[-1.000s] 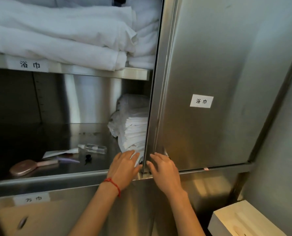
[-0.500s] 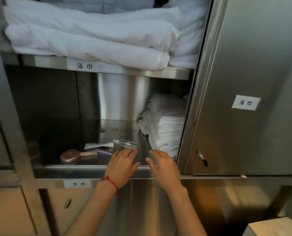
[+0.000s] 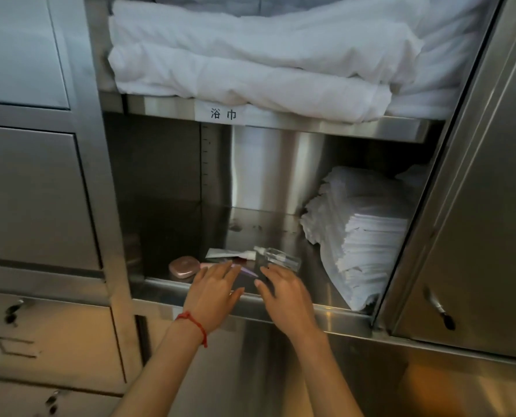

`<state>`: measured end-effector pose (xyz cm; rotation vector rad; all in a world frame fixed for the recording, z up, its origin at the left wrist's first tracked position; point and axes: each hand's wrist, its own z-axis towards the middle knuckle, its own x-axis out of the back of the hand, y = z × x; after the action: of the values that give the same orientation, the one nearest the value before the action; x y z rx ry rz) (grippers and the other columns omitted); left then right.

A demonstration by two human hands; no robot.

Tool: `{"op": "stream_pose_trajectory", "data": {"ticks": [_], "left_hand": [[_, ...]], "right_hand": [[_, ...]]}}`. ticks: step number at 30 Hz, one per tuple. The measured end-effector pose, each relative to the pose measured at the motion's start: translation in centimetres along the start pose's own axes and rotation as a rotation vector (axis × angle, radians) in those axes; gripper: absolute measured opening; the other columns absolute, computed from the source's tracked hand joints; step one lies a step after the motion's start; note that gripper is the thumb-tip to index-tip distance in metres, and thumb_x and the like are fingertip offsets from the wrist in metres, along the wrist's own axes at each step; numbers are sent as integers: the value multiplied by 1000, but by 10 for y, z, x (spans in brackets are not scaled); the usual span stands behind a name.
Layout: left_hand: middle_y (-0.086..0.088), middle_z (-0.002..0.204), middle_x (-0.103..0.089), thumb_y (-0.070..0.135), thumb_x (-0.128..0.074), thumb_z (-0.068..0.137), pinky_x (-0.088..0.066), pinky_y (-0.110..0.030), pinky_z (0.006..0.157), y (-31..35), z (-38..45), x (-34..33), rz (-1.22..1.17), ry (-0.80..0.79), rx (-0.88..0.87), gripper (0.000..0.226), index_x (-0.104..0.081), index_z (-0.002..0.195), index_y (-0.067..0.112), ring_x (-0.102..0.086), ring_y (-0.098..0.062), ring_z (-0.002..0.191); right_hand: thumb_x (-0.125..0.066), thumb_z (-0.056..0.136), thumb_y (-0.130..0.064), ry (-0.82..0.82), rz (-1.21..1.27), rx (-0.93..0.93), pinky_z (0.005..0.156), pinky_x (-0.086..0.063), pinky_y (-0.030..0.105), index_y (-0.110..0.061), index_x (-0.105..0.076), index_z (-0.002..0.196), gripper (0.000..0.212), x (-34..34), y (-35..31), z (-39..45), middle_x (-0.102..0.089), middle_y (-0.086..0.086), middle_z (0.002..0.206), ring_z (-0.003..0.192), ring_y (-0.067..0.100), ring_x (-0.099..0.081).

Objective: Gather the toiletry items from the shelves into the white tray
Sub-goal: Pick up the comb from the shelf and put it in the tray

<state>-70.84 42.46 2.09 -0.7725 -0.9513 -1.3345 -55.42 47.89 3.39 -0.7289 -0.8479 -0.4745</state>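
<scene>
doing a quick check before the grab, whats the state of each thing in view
left hand: open, fingers reaching over the shelf lip
right hand: open, holding nothing
clear bottle: lying on its side
tube: lying flat
pink brush: lying flat
cabinet door: open
bath towels: folded, stacked

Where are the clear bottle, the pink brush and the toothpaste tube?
clear bottle (image 3: pixel 280 257), head view, middle of body.
pink brush (image 3: pixel 184 266), head view, on its head.
toothpaste tube (image 3: pixel 226 254), head view, on its flat body.
</scene>
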Motion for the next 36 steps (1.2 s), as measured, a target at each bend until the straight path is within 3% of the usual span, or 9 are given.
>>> {"op": "stream_pose_trajectory", "data": {"ticks": [5, 11, 20, 26, 29, 32, 34, 36], "left_hand": [[3, 148, -35, 43, -43, 96, -20, -30, 113, -25, 6, -8, 0, 0, 82, 51, -31, 143, 28, -32, -12, 136], [2, 144, -42, 39, -49, 93, -18, -30, 113, -54, 22, -18, 14, 15, 153, 49, -41, 139, 25, -35, -12, 134], [8, 150, -30, 42, -37, 98, -15, -29, 116, -80, 46, -44, 59, -7, 221, 46, -34, 142, 31, -23, -7, 139], [9, 148, -34, 41, -39, 97, -15, -27, 114, -90, 51, -62, 33, 18, 232, 43, -40, 139, 32, -26, -6, 138], [4, 141, -46, 36, -53, 92, -20, -27, 111, -94, 52, -68, 25, 55, 230, 41, -52, 132, 25, -39, -11, 132], [-3, 114, -67, 23, -82, 68, -33, -30, 97, -98, 53, -73, 16, 73, 222, 42, -70, 108, 17, -63, -19, 108], [-4, 107, -70, 20, -87, 60, -37, -32, 94, -102, 55, -79, 26, 67, 214, 44, -72, 102, 16, -66, -19, 102], [-5, 111, -68, 20, -84, 64, -38, -37, 98, -109, 57, -86, 13, 54, 198, 44, -71, 106, 15, -64, -21, 107]], "right_hand": [[-52, 95, -32, -12, 65, 70, 102, -30, 20, -24, -51, 134, 40, -26, -6, 24, -53, -2, 135, 123, 11, -46], [-48, 97, -33, -81, 120, 146, 109, -27, 24, -23, -50, 136, 40, -59, -5, 60, -49, -4, 140, 129, 8, -40], [-51, 96, -27, -118, 154, 224, 106, -30, 24, -18, -50, 135, 40, -99, 5, 101, -52, 0, 137, 127, 12, -44], [-50, 96, -25, -142, 164, 275, 107, -28, 22, -17, -50, 135, 39, -124, 8, 117, -52, 2, 137, 127, 14, -45], [-49, 97, -23, -150, 172, 306, 108, -31, 24, -20, -53, 132, 35, -136, 9, 120, -53, 1, 135, 126, 13, -46], [-52, 95, -19, -133, 163, 317, 105, -33, 25, -19, -57, 127, 32, -145, 8, 122, -57, 4, 131, 123, 15, -50], [-58, 92, -14, -116, 156, 303, 102, -36, 26, -15, -61, 123, 31, -149, 7, 123, -61, 7, 125, 118, 18, -55], [-64, 87, -9, -95, 136, 295, 98, -40, 29, -12, -64, 117, 30, -155, 6, 125, -65, 11, 119, 112, 22, -60]]}}
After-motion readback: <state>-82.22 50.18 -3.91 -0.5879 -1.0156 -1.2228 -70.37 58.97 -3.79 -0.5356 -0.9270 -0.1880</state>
